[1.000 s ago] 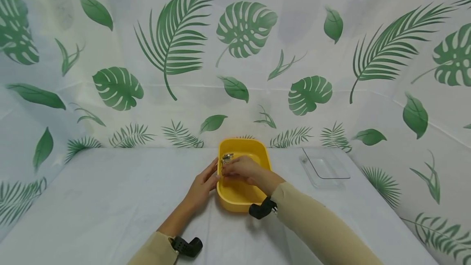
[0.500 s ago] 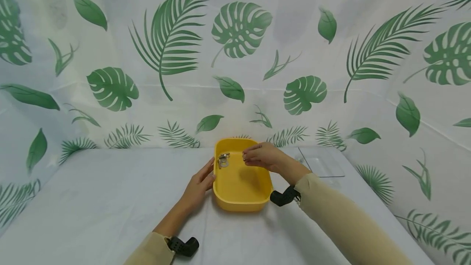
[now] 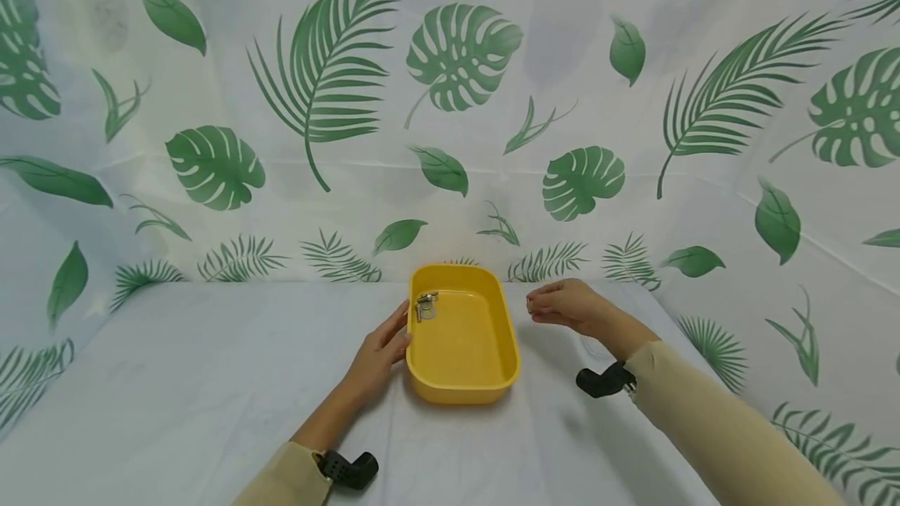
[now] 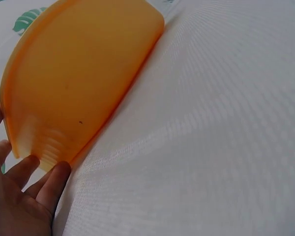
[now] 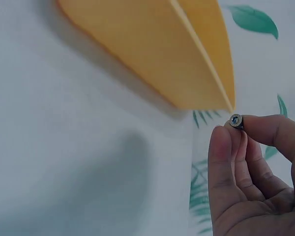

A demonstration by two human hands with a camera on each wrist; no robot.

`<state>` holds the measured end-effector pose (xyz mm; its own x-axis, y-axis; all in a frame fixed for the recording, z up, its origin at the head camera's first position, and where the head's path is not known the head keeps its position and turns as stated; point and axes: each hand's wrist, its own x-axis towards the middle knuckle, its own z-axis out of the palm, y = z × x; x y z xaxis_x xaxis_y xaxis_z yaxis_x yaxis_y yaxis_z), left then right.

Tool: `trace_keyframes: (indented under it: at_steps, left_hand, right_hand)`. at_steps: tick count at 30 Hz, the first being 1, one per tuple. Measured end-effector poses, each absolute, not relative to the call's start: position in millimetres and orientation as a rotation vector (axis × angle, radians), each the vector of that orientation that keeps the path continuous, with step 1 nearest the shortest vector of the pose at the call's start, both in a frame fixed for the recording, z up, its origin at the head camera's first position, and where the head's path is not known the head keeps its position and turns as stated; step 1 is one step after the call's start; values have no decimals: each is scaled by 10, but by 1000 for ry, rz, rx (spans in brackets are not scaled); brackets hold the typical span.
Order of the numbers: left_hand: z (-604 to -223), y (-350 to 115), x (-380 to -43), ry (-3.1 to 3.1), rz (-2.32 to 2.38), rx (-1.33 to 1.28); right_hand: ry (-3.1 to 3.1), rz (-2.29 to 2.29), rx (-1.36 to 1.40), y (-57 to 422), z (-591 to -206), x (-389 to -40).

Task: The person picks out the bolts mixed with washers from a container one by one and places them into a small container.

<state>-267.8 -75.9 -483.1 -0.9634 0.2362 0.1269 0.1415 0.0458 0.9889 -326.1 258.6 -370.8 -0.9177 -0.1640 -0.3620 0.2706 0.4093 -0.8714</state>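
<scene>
One socket-head screw point(image 5: 236, 121) is hanging off the right edge of the yellow tray point(image 3: 464, 346), right hand point(image 3: 575, 308) pinching it | head is facing the right-wrist view, shank hidden | left hand point(image 3: 382, 343), farther away, is resting against the left edge.

From the head view I can't count or name the metal pieces point(image 3: 426, 305) in the yellow tray point(image 3: 464, 350), too small to make out, and the right hand point(image 3: 580, 308) and its forearm hide most of the clear container point(image 3: 595, 347). Right wrist view gives me only the socketed end of the pinched fastener point(image 5: 236, 121), its shank hidden. Left wrist view: left hand point(image 4: 24, 201) cut by left and bottom edges, tray cropped at top, its inside hidden.
</scene>
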Motion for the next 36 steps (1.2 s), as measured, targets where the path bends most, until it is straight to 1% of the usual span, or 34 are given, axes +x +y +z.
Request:
trace_keyframes:
  at_steps: [6,13,18,21,28,36]
  left_hand:
    - [-4824,-758,-2677,2206,2087,413]
    - [-4811,-752,-2689,2240,2057,413]
    - [-4812,-756,-2694,2244,2046,414]
    - [-4819,-764,-2687,2247,2047,407]
    - [-4832,-757,-2687,2246,2057,413]
    - [-4836,-756,-2692,2246,2058,408]
  right_hand:
    - [2328,-1504,104,2936,-3651,-3310]
    - [2317,-1513,55,3311,-3659,-3388]
    - [2358,-1464,125,3494,-3705,-3438]
    - [2366,-1444,194,3563,-3737,-3458]
    - [2369,-1399,241,3706,-3778,-3525]
    - [2381,-1377,358,3690,-3923,-3608]
